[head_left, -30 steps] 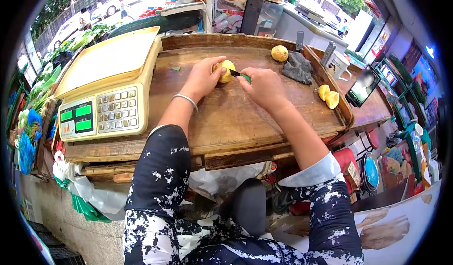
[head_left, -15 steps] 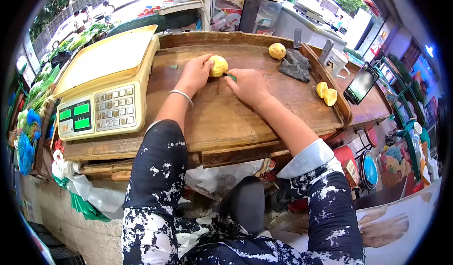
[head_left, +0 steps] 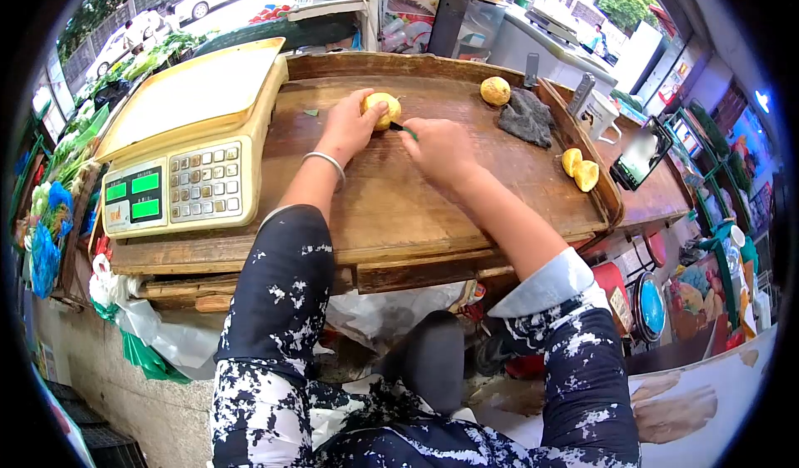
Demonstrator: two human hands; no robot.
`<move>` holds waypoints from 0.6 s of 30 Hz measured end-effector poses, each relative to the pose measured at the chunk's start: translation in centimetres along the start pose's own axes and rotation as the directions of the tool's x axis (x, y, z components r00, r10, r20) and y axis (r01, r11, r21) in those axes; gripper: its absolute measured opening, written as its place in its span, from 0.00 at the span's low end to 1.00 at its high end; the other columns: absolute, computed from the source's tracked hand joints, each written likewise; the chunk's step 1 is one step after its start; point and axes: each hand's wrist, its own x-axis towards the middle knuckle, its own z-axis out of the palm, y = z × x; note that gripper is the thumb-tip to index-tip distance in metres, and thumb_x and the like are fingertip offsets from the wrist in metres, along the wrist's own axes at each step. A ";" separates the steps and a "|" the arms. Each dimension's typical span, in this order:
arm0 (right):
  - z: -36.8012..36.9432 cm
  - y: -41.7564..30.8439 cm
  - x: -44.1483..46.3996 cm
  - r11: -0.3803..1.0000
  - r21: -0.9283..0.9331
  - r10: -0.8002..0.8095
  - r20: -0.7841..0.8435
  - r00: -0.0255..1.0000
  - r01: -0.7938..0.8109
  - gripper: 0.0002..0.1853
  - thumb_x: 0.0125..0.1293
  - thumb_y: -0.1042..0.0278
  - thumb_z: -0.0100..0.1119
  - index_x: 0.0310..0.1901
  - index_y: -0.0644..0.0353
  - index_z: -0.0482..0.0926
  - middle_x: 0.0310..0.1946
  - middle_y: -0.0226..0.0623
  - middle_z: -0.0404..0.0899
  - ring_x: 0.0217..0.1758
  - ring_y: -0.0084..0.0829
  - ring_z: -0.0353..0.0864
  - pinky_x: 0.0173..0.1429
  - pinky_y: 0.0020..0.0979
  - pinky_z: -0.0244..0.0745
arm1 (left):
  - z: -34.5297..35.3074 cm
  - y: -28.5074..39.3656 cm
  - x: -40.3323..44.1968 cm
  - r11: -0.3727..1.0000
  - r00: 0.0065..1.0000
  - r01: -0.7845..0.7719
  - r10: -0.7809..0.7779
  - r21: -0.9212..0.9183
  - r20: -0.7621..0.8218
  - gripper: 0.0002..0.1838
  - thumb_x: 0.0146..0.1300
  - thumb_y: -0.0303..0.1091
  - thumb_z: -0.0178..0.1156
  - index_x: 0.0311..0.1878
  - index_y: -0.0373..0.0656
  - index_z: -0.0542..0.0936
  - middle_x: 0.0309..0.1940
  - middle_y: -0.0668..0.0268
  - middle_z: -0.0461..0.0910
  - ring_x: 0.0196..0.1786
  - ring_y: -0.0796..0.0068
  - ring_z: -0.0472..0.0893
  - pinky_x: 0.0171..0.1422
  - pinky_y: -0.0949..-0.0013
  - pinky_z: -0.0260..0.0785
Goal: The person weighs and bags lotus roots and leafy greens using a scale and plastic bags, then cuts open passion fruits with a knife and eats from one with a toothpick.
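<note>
My left hand [head_left: 348, 126] is closed around a round yellow fruit [head_left: 384, 112], holding it just above or on the wooden table top [head_left: 366, 193]; which, I cannot tell. In my right hand [head_left: 439, 147] is a small knife [head_left: 409, 131] with a green handle. Its dark blade points left and meets the lower right side of the fruit; how deep the tip goes is hidden. Another whole yellow fruit [head_left: 495, 91] sits at the back right, beside a crumpled grey cloth [head_left: 526, 118]. Farther right lie two yellow fruit pieces [head_left: 585, 176], their cut faces partly showing.
A digital scale [head_left: 208, 181] with lit green displays takes up the left side. A raised wooden rim [head_left: 433, 65] borders the table. Beyond its right edge stand a white mug [head_left: 596, 114] and a phone on a mount [head_left: 641, 153]. Plastic bags [head_left: 158, 335] hang at the lower left.
The fruit has been turned slightly in my left hand. My right hand has shifted a little, and more of the dark blade shows beside the fruit.
</note>
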 end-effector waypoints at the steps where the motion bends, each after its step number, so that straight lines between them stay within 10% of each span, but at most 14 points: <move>1: 0.7 0.3 0.0 0.998 0.001 -0.056 -0.042 0.998 0.056 0.11 0.62 0.59 0.53 0.31 0.58 0.77 0.26 0.43 0.79 0.32 0.45 0.79 0.37 0.42 0.73 | 0.1 -0.4 0.2 1.000 1.000 -0.025 0.025 0.007 -0.004 0.24 0.62 0.45 0.57 0.56 0.38 0.74 0.47 0.51 0.79 0.51 0.59 0.78 0.54 0.66 0.67; 9: -4.2 0.5 -3.5 0.999 0.016 0.054 -0.165 0.985 -0.052 0.11 0.62 0.57 0.54 0.38 0.53 0.79 0.25 0.40 0.80 0.30 0.41 0.80 0.34 0.41 0.73 | 0.1 -0.9 0.3 0.992 0.996 -0.084 0.084 -0.090 -0.012 0.24 0.58 0.42 0.61 0.54 0.39 0.75 0.48 0.48 0.76 0.52 0.55 0.76 0.56 0.62 0.67; 18: -5.1 11.3 -6.1 0.838 -0.516 0.140 -0.107 0.984 -0.175 0.13 0.60 0.54 0.57 0.42 0.50 0.78 0.31 0.36 0.77 0.40 0.38 0.76 0.44 0.39 0.68 | -0.5 0.7 -0.3 0.979 0.990 -0.047 0.072 -0.200 0.118 0.29 0.40 0.33 0.74 0.49 0.38 0.77 0.43 0.58 0.80 0.46 0.67 0.80 0.52 0.69 0.71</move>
